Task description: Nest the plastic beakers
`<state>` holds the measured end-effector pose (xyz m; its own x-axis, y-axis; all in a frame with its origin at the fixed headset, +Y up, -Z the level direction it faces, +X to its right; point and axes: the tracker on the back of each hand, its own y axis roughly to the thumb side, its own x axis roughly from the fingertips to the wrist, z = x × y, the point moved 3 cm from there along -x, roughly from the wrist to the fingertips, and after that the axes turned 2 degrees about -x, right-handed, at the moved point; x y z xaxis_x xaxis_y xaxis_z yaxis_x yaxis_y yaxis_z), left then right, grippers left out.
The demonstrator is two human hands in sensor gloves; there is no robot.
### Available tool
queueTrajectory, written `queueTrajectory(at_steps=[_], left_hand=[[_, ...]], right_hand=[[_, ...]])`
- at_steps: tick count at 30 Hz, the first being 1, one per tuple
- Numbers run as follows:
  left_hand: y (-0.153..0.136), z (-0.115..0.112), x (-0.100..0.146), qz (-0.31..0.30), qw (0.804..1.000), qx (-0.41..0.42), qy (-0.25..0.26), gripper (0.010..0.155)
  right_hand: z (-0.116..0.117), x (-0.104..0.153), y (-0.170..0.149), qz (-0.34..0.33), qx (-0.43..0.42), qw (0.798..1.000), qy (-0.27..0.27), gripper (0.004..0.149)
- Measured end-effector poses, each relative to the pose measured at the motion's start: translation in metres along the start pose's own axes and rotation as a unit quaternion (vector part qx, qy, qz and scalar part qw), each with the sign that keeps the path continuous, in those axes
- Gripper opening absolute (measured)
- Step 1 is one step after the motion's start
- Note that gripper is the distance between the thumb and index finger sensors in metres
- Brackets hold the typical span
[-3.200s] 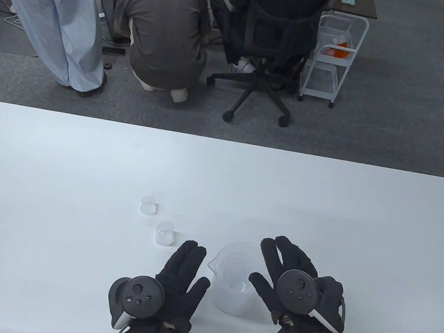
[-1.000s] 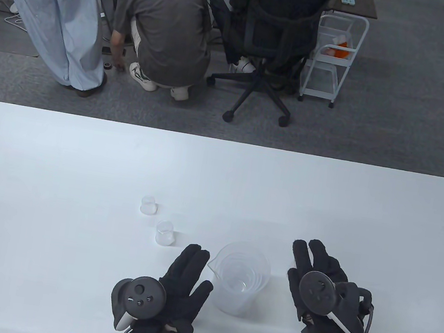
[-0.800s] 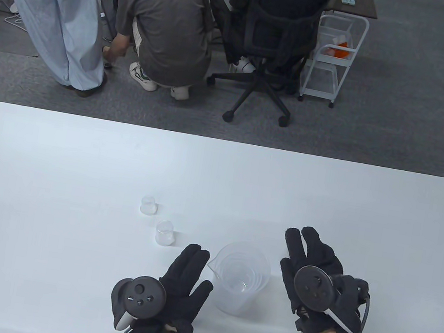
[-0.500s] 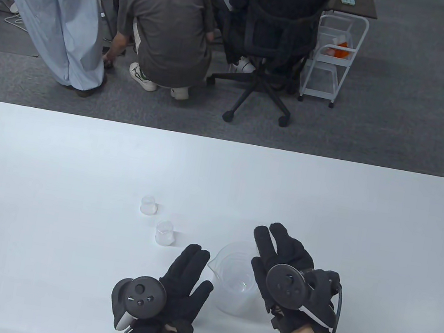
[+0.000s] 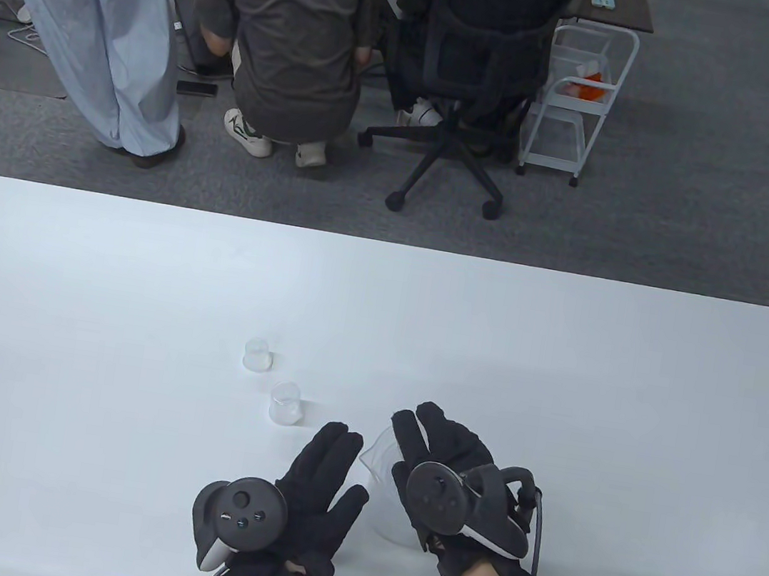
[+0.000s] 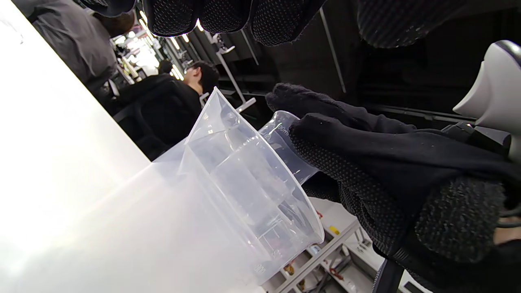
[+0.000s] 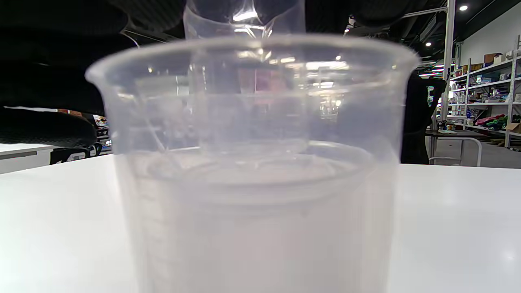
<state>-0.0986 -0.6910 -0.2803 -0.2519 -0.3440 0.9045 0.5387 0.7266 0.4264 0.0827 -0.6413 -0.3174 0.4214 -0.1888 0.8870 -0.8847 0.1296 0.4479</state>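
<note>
Left hand (image 5: 318, 487) lies flat on the desk (image 5: 96, 331), fingers spread, gripping nothing, just left of the big beaker (image 5: 380, 455). Right hand (image 5: 441, 466) hovers over the big beaker's mouth; the left wrist view shows it holding a clear beaker (image 6: 285, 140) at its fingertips, above the rim and not yet seated. The right wrist view shows that same beaker partly lowered into the opening. The big beaker stands upright near the desk's near edge, with smaller beakers already stacked inside. Left and farther out, 2 small beakers stand loose: 1 (image 5: 257, 354) farther, 1 (image 5: 285, 403) nearer, close together but not touching. Judged progress: over halfway; 1 going in, 2 left.
</note>
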Motion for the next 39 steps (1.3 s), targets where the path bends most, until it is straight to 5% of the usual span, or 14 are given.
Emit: queueTrajectory(at_steps=[8,15,25,31,39], left_hand=[[-0.001,0.000,0.000,0.005,1.000,-0.002,-0.003,0.071],[-0.004,0.002,-0.003,0.033,0.999,0.004,-0.025,0.072],[0.001,0.034,-0.020,0.080,0.994,-0.068,-0.038,0.072],[-0.015,0.059,-0.045,0.152,0.979,-0.125,-0.051,0.073],[-0.041,0.049,-0.080,0.212,0.948,-0.211,-0.105,0.071]], right_hand=[[0.003,0.006,-0.004,-0.002,-0.019,1.000,-0.004,0.063],[-0.006,0.036,-0.020,0.002,-0.103,0.992,-0.070,0.064],[-0.004,0.072,-0.048,0.007,-0.215,0.967,-0.135,0.065],[0.000,0.086,-0.054,0.018,-0.273,0.950,-0.149,0.067],[0.003,0.091,-0.054,0.022,-0.308,0.939,-0.152,0.068]])
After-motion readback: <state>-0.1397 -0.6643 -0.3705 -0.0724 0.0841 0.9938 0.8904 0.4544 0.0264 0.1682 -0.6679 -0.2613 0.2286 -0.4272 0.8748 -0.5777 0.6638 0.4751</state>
